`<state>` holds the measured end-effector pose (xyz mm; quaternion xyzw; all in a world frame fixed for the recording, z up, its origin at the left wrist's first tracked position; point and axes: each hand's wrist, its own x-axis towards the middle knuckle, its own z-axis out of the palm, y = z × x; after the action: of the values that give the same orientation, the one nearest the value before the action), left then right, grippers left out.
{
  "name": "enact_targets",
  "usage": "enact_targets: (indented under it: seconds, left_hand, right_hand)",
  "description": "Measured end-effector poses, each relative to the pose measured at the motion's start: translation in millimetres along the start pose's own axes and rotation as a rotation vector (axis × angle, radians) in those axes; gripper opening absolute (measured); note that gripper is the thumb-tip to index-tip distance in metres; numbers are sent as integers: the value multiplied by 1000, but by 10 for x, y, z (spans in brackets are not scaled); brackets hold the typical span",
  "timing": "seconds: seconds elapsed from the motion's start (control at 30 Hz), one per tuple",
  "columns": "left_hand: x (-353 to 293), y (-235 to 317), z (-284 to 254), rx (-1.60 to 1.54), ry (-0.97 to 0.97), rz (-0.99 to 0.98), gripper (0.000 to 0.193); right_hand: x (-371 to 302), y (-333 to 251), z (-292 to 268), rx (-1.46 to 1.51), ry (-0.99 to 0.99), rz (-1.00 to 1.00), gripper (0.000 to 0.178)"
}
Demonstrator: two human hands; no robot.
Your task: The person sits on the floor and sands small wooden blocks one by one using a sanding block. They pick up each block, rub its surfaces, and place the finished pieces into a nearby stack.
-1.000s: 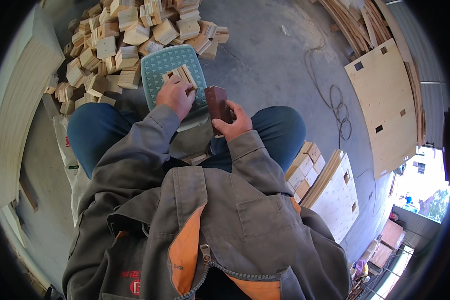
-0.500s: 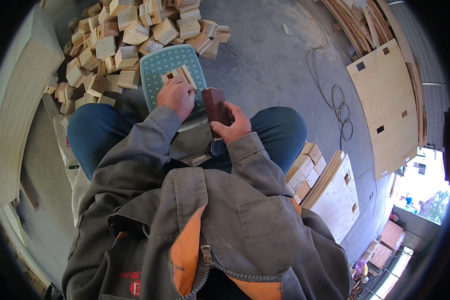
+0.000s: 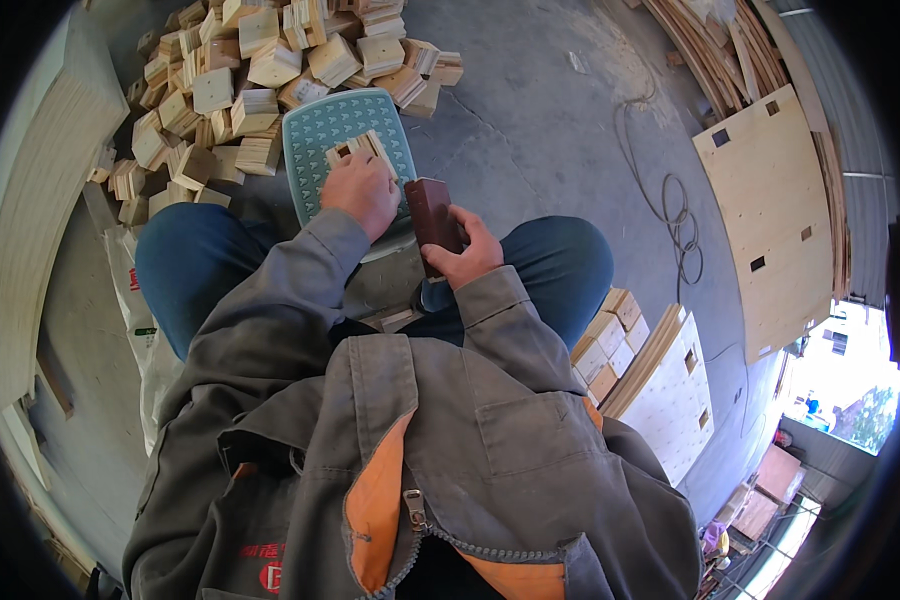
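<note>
A teal plastic stool (image 3: 303,160) with a patterned top stands between my knees. On it lies a small plywood block (image 3: 373,146) with layered edges and a dark square notch. My left hand (image 3: 360,193) is closed on the near part of this block, its fingertips partly hidden behind the knuckles. Just right of the stool, my right hand (image 3: 468,248) grips a long dark red-brown sanding block (image 3: 433,213), thumb on the near side and fingers round the right side. The sanding block stands tilted, apart from the plywood block.
A heap of plywood blocks (image 3: 213,90) lies beyond the stool at left. Stacked sheets (image 3: 35,200) line the left side. By my right knee sit stacked blocks (image 3: 606,332) and notched boards (image 3: 675,390). A cable (image 3: 667,205) coils on the floor; a large notched panel (image 3: 770,215) lies farther right.
My left hand has shifted slightly right and its knuckles have turned a little. The right hand and sanding block stay almost where they were.
</note>
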<state>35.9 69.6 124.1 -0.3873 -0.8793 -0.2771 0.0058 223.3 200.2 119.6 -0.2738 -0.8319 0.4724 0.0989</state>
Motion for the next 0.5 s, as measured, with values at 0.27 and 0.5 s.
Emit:
enact_targets:
  seconds: [0.27,0.5]
  left_hand:
    - [-73,-106,-28,-65,92,1,9]
    - [-161,-558,-317,-180,248,-111,9]
  right_hand:
    - [-4,10,7,15,13,17,75]
    - [-1,23,26,41,13,4,76]
